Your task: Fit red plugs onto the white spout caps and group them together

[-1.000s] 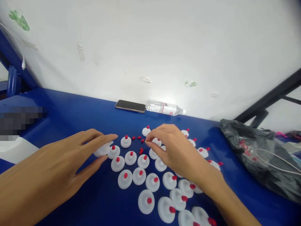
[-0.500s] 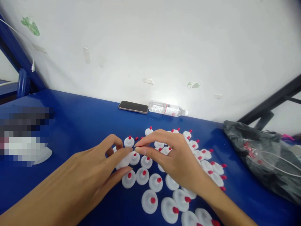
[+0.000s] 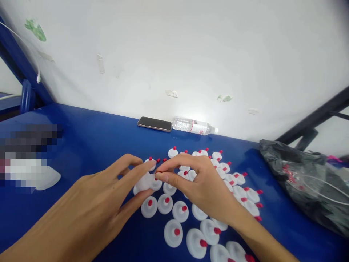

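Note:
Between the thumb and fingers of my left hand (image 3: 106, 196) is a translucent white round cap with a nozzle (image 3: 145, 182), its nozzle side turned to the right. My right hand (image 3: 200, 185) pinches a small red tip (image 3: 159, 172) at the end of that nozzle; my fingertips partly hide it. Beneath and around both hands stand many similar white caps (image 3: 173, 236), most topped with a red tip. Two loose red tips (image 3: 164, 160) lie just beyond my fingers on the blue tabletop (image 3: 109, 134).
A phone (image 3: 154, 124) and a clear water bottle (image 3: 192, 126) lie along the white wall (image 3: 152, 54). At right, a dark plastic bag (image 3: 305, 193) holds a clear bag of red pieces (image 3: 290, 174). More white pieces (image 3: 49, 179) sit at left, near a blurred-out patch.
My left fingers have shifted on the white cap, with the index finger stretched farther over it, so more of the cap shows. My right hand has dipped slightly, still pinching the red tip.

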A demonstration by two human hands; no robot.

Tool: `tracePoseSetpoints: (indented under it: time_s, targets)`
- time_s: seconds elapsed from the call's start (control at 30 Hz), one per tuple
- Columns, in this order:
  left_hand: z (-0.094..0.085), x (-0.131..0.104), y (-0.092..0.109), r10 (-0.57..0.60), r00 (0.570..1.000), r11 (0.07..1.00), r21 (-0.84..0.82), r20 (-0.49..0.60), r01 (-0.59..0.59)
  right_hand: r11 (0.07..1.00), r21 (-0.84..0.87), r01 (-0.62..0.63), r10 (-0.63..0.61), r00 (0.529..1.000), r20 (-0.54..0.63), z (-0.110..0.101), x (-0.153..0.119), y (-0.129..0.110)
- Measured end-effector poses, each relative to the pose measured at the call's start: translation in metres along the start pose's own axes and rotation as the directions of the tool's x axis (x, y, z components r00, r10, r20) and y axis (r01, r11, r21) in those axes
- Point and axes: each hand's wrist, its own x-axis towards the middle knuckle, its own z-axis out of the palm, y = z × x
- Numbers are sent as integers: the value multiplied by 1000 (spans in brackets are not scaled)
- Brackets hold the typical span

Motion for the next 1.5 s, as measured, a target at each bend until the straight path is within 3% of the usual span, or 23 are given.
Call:
tracePoseSetpoints:
  time_s: [0.23,0.37,0.5,0.83,1.07,1.33,1.5]
  targets:
    - [-2,0,5,-28,971,999,-34,-237,21,965,-210,154,-157,988,2,1,-3,1]
    - [-1,1,10,17,976,1000,-20,-217,-22,936,-269,229,-224,973,49,2,-5,1]
    - [4,-5,12,94,958,996,14,-272,-93,930,-233,286,-272,958,88,1,-5,2]
    - [6,-13,18,152,953,986,-23,-262,-164,943,-164,290,-274,955,116,-4,-6,3]
    - [1,-2,18,282,895,952,-16,-344,-306,956,-83,281,-268,953,139,-2,-7,2]
    - [-3,-2,21,331,890,930,-53,-313,-365,967,-48,251,-240,955,174,-2,-9,3]
    - [-8,-2,22,288,926,930,-158,-244,-331,968,-47,246,-231,951,205,-1,-12,3]
